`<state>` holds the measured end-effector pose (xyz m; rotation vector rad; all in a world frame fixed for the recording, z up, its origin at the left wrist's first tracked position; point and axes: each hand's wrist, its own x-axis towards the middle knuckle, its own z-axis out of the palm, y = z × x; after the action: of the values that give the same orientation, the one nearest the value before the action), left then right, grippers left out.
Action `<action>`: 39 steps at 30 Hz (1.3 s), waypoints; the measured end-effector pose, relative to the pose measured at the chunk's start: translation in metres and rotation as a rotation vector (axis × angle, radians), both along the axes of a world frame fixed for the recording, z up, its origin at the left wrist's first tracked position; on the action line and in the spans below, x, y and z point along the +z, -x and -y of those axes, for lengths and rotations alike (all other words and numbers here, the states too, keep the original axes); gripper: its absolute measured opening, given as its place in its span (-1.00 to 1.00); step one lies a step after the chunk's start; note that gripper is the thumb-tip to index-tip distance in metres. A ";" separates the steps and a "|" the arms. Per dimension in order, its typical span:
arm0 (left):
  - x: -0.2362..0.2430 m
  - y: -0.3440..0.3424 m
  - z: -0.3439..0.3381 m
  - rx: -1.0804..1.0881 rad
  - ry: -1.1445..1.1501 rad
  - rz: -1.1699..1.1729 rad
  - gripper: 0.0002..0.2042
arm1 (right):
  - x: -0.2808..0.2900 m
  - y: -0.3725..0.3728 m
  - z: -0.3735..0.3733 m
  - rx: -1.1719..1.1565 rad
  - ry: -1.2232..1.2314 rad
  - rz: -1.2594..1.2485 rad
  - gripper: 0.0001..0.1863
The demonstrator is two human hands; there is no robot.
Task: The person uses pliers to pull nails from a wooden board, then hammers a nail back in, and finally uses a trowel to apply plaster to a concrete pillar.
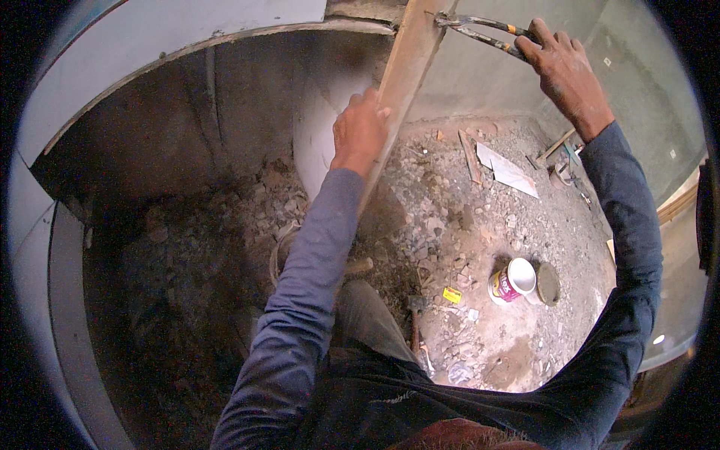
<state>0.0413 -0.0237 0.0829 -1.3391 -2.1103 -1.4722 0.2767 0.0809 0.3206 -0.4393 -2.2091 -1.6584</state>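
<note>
Left fingers [367, 99] tight on a long, tan wooden board [406, 69], right fingers [545, 34] around black-and-orange metal pincers [447, 21]

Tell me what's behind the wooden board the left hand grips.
To the right of the wooden board, a grey wall and rubble show; to its left, a pale curved surface. The strip behind the board and the left hand is hidden.

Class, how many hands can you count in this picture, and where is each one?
2. The left hand grips the wooden plank, near the upper middle; the right hand holds the pincers at the upper right. No other hand shows.
</note>
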 end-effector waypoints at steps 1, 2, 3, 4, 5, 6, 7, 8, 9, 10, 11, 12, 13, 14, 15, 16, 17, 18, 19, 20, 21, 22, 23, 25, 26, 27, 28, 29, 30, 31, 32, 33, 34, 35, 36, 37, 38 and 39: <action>-0.005 0.003 0.000 -0.006 -0.012 -0.001 -0.73 | -0.009 0.001 0.014 -0.022 -0.007 -0.019 -0.69; -0.006 0.008 0.004 -0.001 -0.024 -0.006 -0.73 | -0.017 0.003 0.031 -0.032 -0.015 -0.041 -0.70; -0.009 0.009 0.005 -0.023 -0.021 -0.014 -0.73 | -0.026 0.002 0.042 -0.054 -0.022 -0.055 -0.72; -0.009 0.009 0.009 -0.044 -0.018 -0.024 -0.74 | -0.030 -0.002 0.052 -0.005 -0.041 -0.067 -0.78; -0.009 0.010 0.012 -0.065 -0.014 -0.033 -0.74 | -0.034 -0.006 0.059 -0.032 -0.041 -0.077 -0.78; -0.008 0.009 0.013 -0.062 -0.012 -0.031 -0.74 | -0.036 -0.010 0.064 -0.059 -0.043 -0.086 -0.79; -0.007 0.007 0.013 -0.057 -0.008 -0.029 -0.74 | -0.038 -0.010 0.066 -0.085 -0.042 -0.096 -0.79; -0.006 0.008 0.014 -0.050 -0.003 -0.027 -0.74 | -0.039 -0.009 0.064 -0.086 -0.046 -0.109 -0.79; -0.005 0.007 0.011 -0.058 -0.008 -0.029 -0.73 | -0.039 -0.009 0.062 -0.096 -0.057 -0.115 -0.78; -0.004 0.006 0.009 -0.064 -0.014 -0.032 -0.73 | -0.039 -0.009 0.060 -0.106 -0.068 -0.123 -0.78; -0.004 0.007 0.007 -0.069 -0.019 -0.036 -0.73 | -0.037 -0.006 0.055 -0.068 -0.075 -0.124 -0.78; -0.005 0.009 0.005 -0.074 -0.037 -0.035 -0.72 | -0.034 -0.002 0.050 -0.034 -0.081 -0.126 -0.77; -0.007 0.011 0.001 -0.079 -0.057 -0.035 -0.72 | -0.032 0.001 0.046 0.000 -0.087 -0.129 -0.77; -0.007 0.014 -0.002 -0.085 -0.078 -0.036 -0.71 | -0.028 0.000 0.045 0.000 -0.056 -0.134 -0.75; -0.010 0.017 -0.001 -0.092 -0.072 -0.038 -0.71 | -0.030 0.000 0.042 0.005 -0.005 -0.131 -0.73; -0.011 0.021 0.000 -0.100 -0.067 -0.040 -0.70 | -0.032 0.000 0.038 0.009 0.045 -0.128 -0.71; -0.011 0.026 0.000 -0.107 -0.062 -0.042 -0.70 | -0.037 -0.005 0.029 0.135 0.338 -0.138 -0.69; -0.012 0.027 0.000 -0.136 -0.069 -0.070 -0.71 | -0.045 -0.015 0.017 0.251 0.639 -0.147 -0.67; -0.013 0.029 0.000 -0.164 -0.076 -0.094 -0.71 | -0.054 -0.020 0.012 0.365 0.941 -0.157 -0.65; -0.013 0.031 -0.001 -0.192 -0.082 -0.117 -0.72 | -0.065 -0.020 0.014 0.321 1.071 -0.220 -0.64; -0.018 0.034 -0.005 -0.203 -0.109 -0.135 -0.72 | -0.080 -0.019 0.022 0.266 1.210 -0.286 -0.63; -0.021 0.036 -0.010 -0.215 -0.132 -0.156 -0.72 | -0.093 -0.017 0.028 0.252 1.343 -0.350 -0.63; -0.024 0.038 -0.015 -0.228 -0.154 -0.176 -0.73 | -0.103 -0.012 0.034 0.239 1.466 -0.420 -0.63; -0.022 0.042 -0.021 -0.271 -0.226 -0.191 -0.71 | -0.112 0.000 0.030 0.317 1.687 -0.576 -0.63; -0.021 0.043 -0.021 -0.295 -0.262 -0.200 -0.70 | -0.118 0.008 0.011 0.441 1.408 -0.407 -0.61; -0.014 0.040 -0.013 -0.328 -0.181 -0.129 -0.71 | -0.125 0.006 0.017 0.403 1.353 -0.459 -0.58; -0.004 0.036 -0.004 -0.356 -0.110 -0.057 -0.69 | -0.127 0.008 0.025 0.364 1.287 -0.503 -0.54; 0.002 0.030 0.001 -0.385 -0.039 0.016 -0.67 | -0.131 0.006 0.029 0.322 1.220 -0.546 -0.50; 0.005 0.026 0.004 -0.354 -0.079 -0.002 -0.73 | -0.134 -0.001 0.027 0.548 1.071 -0.414 -0.55; 0.007 0.024 0.005 -0.341 -0.047 0.016 -0.73 | -0.136 -0.005 0.029 0.527 1.416 -0.500 -0.56; 0.009 0.023 0.006 -0.329 -0.016 0.035 -0.73 | -0.138 -0.008 0.034 0.492 1.760 -0.583 -0.58; 0.009 0.024 0.009 -0.312 0.015 0.051 -0.73 | -0.142 -0.011 0.042 0.448 2.106 -0.659 -0.59; 0.008 0.024 0.010 -0.327 0.018 0.044 -0.73 | -0.148 -0.013 0.046 0.433 2.249 -0.721 -0.60; 0.006 0.026 0.011 -0.341 0.022 0.037 -0.73 | -0.156 -0.015 0.051 0.412 2.386 -0.794 -0.60; 0.009 0.027 0.014 -0.356 0.016 0.027 -0.73 | -0.164 -0.022 0.047 0.328 2.432 -0.695 -0.60; 0.008 0.027 0.013 -0.370 0.017 0.037 -0.72 | -0.176 -0.031 0.040 0.241 2.474 -0.597 -0.60; 0.007 0.027 0.012 -0.382 0.018 0.046 -0.72 | -0.193 -0.031 0.035 0.170 2.542 -0.520 -0.61; 0.010 0.027 0.012 -0.390 0.020 0.058 -0.71 | -0.210 -0.028 0.031 0.095 2.602 -0.428 -0.62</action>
<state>0.0142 -0.0359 0.0927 -1.8156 -1.9786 -1.6493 0.3051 0.0495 0.1107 -0.8192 -2.2400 1.9279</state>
